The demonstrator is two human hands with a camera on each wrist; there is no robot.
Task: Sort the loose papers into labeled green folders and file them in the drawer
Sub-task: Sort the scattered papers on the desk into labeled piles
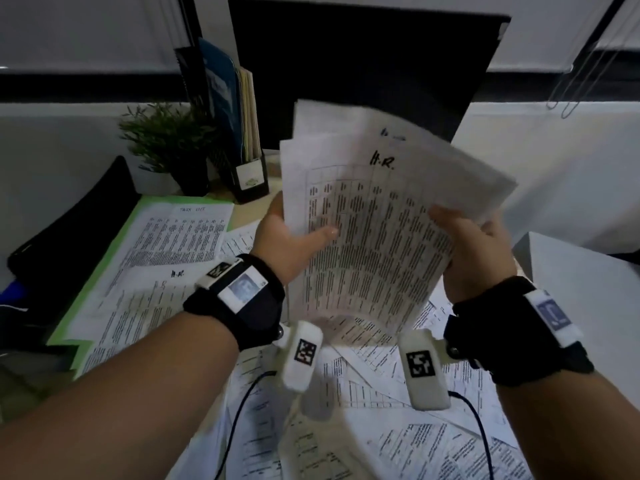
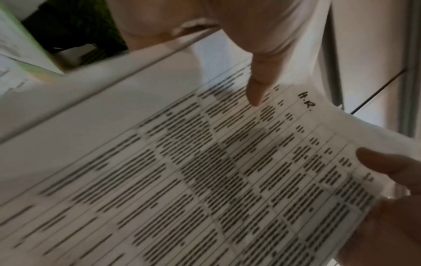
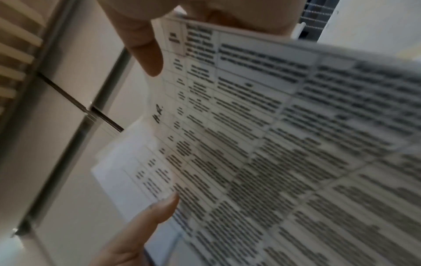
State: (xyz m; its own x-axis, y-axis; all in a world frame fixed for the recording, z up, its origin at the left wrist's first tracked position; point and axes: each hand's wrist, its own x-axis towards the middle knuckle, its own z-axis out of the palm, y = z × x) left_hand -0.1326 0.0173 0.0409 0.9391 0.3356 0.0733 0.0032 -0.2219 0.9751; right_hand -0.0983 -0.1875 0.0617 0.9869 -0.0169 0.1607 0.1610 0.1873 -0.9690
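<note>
Loosely fanned thin paper sheaf [image 1: 374, 216] (printed tables), w/ both hands

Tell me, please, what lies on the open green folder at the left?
On the green folder lie printed sheets, the top one headed by handwriting; one lower down is marked H.R. What lies beneath them is covered.

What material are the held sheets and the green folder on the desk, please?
Held sheets: thin matte printer paper, probably; they bend between the left hand and right hand. Green folder: seemingly matte card; only its flat edge shows.
</note>
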